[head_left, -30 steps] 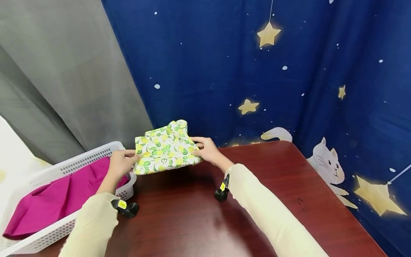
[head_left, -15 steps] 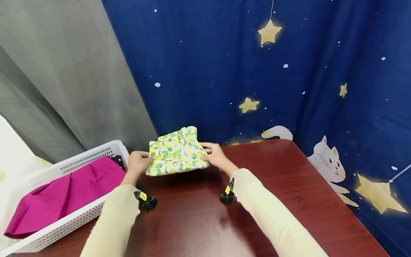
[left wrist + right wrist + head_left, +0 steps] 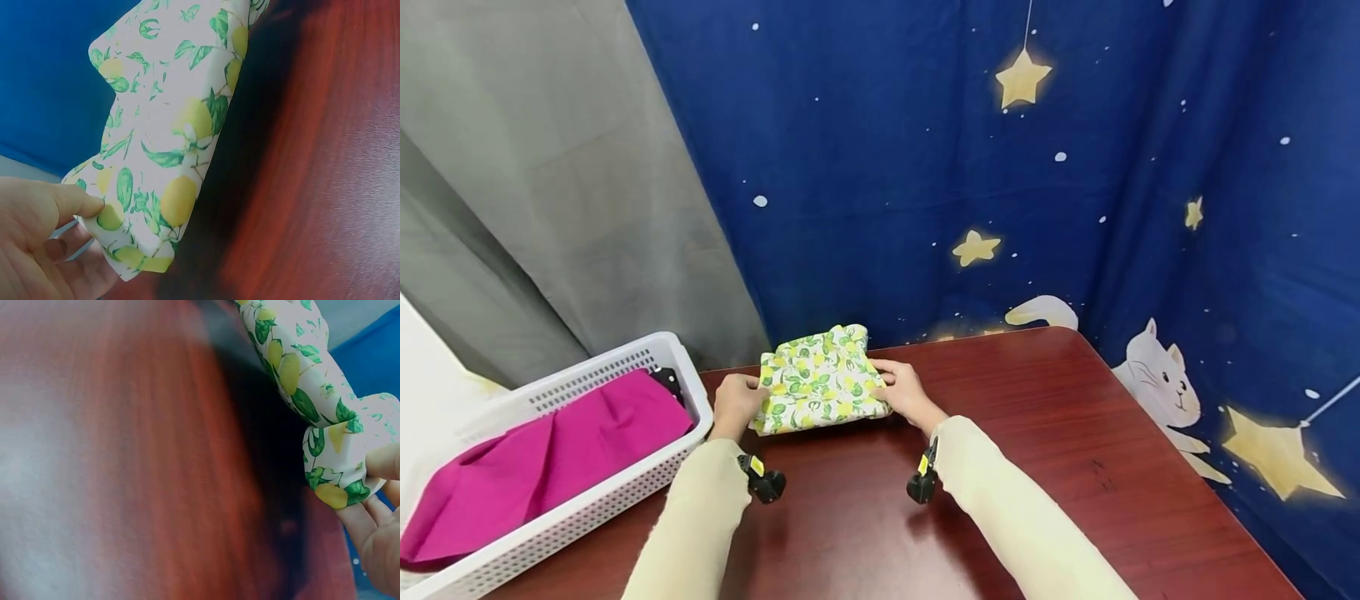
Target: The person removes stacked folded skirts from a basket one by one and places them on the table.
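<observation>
A folded white cloth [image 3: 820, 379] printed with yellow lemons and green leaves is held level near the table's back edge. My left hand [image 3: 739, 403] pinches its left end, thumb on top and fingers beneath, as the left wrist view shows on the cloth [image 3: 156, 144]. At the opposite end, my right hand [image 3: 907, 392] pinches a rolled corner of the cloth [image 3: 331, 462] between thumb and fingers. Dark shadow lies under the cloth's near edge; whether its underside touches the table I cannot tell.
A white perforated basket [image 3: 602, 506] stands to the left, holding magenta cloth [image 3: 572, 446] and a black white-dotted piece [image 3: 667, 382]. The reddish-brown table [image 3: 1037, 433] runs to the right. Grey and blue curtains [image 3: 880, 167] hang behind it.
Both hands have carried the lemon-print cloth rightward from beside the basket, then lowered it towards the table. The left hand has moved off the basket, uncovering its dotted contents. Both grips are kept.
</observation>
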`<state>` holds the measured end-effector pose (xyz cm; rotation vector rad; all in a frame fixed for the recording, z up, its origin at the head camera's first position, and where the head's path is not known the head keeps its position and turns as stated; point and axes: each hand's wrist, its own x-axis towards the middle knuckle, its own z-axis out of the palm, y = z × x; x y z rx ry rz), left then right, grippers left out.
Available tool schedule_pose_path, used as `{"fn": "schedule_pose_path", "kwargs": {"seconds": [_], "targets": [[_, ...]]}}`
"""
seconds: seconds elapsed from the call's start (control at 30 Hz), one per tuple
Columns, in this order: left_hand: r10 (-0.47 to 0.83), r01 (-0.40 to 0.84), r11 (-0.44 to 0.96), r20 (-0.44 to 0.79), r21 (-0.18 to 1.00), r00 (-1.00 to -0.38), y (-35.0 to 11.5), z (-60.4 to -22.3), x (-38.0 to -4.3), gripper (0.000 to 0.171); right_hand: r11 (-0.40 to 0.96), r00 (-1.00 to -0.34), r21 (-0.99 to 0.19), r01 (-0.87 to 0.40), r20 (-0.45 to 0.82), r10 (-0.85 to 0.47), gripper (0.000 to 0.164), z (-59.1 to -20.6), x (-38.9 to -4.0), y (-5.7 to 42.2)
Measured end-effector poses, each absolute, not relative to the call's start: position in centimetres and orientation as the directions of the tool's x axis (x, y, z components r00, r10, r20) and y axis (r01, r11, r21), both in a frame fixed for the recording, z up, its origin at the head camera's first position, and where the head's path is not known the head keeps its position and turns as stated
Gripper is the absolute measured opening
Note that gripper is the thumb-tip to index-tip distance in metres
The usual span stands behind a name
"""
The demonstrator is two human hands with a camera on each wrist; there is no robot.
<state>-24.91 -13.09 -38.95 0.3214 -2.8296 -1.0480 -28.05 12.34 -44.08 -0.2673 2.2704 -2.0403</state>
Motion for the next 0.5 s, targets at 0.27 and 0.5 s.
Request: {"fn": "schedule_pose_path", "kwargs": {"seconds": [0.27,0.5], "targets": [[-0.288,-0.257,0.724,-0.058,0.640,-0.956,-13.4,-41.1,-24.8,0.027,0.098,-0.987,-0.993,-0.065,0.050,-0.153,0.053,-45.3,-26.9,11.4],[-0.330,-0.301,0.685,-0.086,0.664,-0.940,-13.9,-42.7,-25.0,0.028,0.095,-0.988,-0.991,-0.099,0.087,-0.126,0.053,-47.0,-27.3,11.1]]}}
